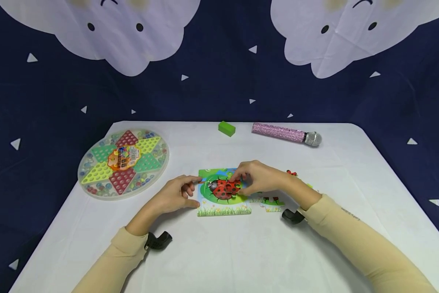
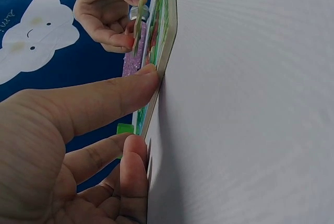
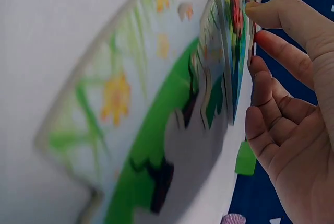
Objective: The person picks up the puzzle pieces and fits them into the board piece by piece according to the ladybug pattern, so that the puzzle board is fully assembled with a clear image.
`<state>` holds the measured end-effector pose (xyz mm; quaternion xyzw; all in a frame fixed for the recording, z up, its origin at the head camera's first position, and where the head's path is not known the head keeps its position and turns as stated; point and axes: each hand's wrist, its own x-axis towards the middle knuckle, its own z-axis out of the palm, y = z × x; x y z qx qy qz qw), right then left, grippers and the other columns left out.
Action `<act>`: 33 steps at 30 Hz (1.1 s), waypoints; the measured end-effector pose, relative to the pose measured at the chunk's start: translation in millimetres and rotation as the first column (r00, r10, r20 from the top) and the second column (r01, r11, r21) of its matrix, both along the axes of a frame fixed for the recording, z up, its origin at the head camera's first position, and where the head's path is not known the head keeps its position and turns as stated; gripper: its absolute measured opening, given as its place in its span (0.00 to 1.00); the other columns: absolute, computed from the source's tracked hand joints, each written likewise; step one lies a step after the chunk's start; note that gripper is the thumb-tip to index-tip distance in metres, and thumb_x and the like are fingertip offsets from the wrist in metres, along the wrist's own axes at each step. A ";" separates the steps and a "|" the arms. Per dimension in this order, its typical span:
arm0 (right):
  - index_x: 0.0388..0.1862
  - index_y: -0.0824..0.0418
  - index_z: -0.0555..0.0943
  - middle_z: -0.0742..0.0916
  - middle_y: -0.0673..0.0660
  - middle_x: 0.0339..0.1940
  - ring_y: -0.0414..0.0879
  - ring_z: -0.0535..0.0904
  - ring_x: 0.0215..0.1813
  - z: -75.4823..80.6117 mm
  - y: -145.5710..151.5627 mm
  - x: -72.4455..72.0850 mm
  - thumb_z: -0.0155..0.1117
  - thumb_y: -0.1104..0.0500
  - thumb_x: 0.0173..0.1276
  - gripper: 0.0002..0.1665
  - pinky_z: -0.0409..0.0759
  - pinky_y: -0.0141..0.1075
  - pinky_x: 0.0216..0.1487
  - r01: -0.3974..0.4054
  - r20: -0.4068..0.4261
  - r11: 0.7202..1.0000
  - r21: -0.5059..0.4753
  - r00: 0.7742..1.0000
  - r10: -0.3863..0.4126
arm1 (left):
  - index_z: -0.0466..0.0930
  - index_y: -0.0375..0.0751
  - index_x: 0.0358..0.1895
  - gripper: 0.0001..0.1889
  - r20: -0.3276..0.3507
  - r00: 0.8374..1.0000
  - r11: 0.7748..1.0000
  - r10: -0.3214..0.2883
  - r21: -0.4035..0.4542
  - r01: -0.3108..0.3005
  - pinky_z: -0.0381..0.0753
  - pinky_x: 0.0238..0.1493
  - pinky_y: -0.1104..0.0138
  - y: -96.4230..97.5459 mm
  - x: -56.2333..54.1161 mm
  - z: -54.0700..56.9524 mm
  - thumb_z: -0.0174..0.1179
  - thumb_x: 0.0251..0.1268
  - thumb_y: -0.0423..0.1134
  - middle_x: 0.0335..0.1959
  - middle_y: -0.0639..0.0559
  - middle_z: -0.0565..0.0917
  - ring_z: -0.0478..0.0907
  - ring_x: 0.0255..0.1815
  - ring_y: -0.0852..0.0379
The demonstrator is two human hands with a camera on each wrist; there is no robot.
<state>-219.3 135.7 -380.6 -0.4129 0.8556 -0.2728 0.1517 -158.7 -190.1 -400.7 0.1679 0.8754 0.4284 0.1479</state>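
Observation:
A ladybug jigsaw puzzle (image 1: 219, 206) lies flat on the white table in the head view. My left hand (image 1: 172, 196) touches its left side, index finger and thumb stretched out and spread along the edge. Above the puzzle's right half, my right hand (image 1: 261, 178) pinches a thin puzzle piece (image 2: 138, 31) between thumb and fingers. The left wrist view shows that piece edge-on, lifted off the puzzle. Just right of the puzzle are loose pieces (image 1: 272, 204) with green and grass print; one loose piece (image 3: 117, 98) looms large in the right wrist view.
More loose bits (image 1: 292, 173) show partly behind the right forearm. At the back lie a green block (image 1: 227, 128) and a pink glittery microphone (image 1: 278, 132). A round Chinese checkers board (image 1: 123, 165) with marbles lies at the left. A dark blue cloud-print cloth hangs behind the table.

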 end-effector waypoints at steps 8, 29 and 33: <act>0.56 0.53 0.90 0.88 0.48 0.48 0.41 0.79 0.45 -0.9 -12.7 4.7 0.80 0.54 0.64 0.21 0.81 0.35 0.49 -0.029 -0.011 0.999 0.018 1.000 0.029 | 0.78 0.36 0.73 0.39 -0.013 1.000 1.000 -0.004 0.001 0.004 0.73 0.40 0.69 -0.1 0.5 -0.9 0.82 0.55 0.32 0.43 0.47 0.77 0.72 0.38 0.55; 0.54 0.52 0.92 0.88 0.48 0.48 0.40 0.79 0.46 -4.0 -27.8 5.4 0.80 0.55 0.65 0.18 0.81 0.34 0.48 -0.075 -0.054 0.996 0.039 0.996 0.077 | 0.79 0.36 0.73 0.39 -0.018 1.000 1.000 -0.005 0.001 0.005 0.74 0.40 0.70 0.3 0.3 0.2 0.82 0.54 0.32 0.43 0.47 0.78 0.73 0.39 0.55; 0.54 0.52 0.92 0.88 0.48 0.49 0.40 0.79 0.46 -4.6 -29.1 5.5 0.80 0.55 0.65 0.18 0.81 0.33 0.48 -0.074 -0.052 0.996 0.049 0.996 0.077 | 0.78 0.36 0.73 0.39 -0.012 1.000 1.000 -0.003 0.004 0.003 0.74 0.40 0.70 -0.2 0.8 -0.1 0.82 0.55 0.32 0.43 0.47 0.78 0.73 0.39 0.55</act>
